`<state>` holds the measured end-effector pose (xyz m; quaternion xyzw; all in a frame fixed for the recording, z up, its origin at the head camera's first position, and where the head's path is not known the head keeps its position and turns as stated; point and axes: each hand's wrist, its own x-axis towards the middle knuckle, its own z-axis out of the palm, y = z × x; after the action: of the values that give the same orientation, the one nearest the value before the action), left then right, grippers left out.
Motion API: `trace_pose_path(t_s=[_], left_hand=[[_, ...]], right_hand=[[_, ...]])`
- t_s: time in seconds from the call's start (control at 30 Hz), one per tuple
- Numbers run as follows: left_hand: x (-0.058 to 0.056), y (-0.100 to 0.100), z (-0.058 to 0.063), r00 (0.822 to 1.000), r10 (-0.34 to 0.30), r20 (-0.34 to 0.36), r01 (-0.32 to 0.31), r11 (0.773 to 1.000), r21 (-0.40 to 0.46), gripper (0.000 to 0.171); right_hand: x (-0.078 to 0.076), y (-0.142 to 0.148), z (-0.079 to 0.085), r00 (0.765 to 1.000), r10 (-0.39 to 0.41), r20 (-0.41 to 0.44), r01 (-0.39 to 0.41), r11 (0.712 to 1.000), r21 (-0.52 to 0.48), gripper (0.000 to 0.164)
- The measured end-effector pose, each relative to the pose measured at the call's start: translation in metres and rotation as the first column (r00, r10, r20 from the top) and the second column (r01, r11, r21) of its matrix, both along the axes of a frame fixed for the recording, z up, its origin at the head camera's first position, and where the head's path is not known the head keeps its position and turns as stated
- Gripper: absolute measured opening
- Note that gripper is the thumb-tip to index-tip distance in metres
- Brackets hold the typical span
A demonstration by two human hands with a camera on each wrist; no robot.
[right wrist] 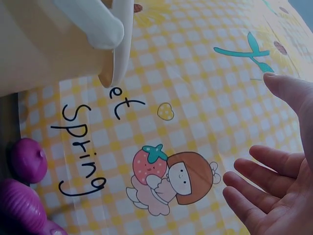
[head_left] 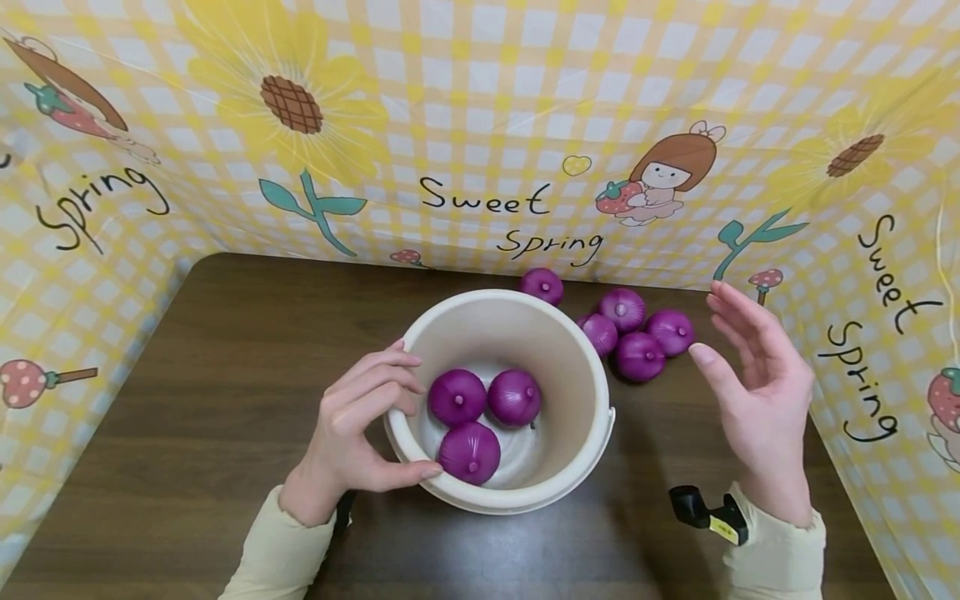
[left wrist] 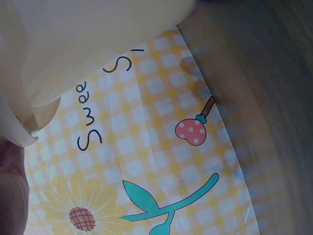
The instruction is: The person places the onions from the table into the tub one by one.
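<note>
A cream plastic bucket (head_left: 592,450) stands on the table, with three purple onions (head_left: 458,397) lying on its bottom. At its left side my left hand (head_left: 356,425) holds the rim, fingertips over the edge and thumb along the front. In the left wrist view, part of that hand (left wrist: 12,193) shows beside the bucket (left wrist: 98,44). My right hand (head_left: 765,392) is raised with nothing in it, thumb and fingers spread apart, just right of several more onions (head_left: 670,332). The right wrist view shows this hand (right wrist: 274,186) with its fingers extended.
The loose onions lie behind and right of the bucket, one (head_left: 542,287) near the back wall. A printed yellow check cloth (head_left: 480,125) walls in the back and both sides of the dark wooden table (head_left: 225,400). The bucket's handle (right wrist: 100,24) hangs by its rim.
</note>
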<state>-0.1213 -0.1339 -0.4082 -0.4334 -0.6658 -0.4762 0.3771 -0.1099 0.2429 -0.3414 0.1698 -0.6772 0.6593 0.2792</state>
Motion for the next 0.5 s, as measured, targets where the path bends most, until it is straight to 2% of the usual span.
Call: trace_pose_path(t_s=[0.5], left_hand=[[0.0003,-0.0004,-0.0013,1.0,0.001,0.003,-0.001,1.0,0.0,0.052]], right_hand=[[-0.0044,0.0098,-0.0071,0.999,-0.005,0.032,0.007,0.999,-0.042,0.048]])
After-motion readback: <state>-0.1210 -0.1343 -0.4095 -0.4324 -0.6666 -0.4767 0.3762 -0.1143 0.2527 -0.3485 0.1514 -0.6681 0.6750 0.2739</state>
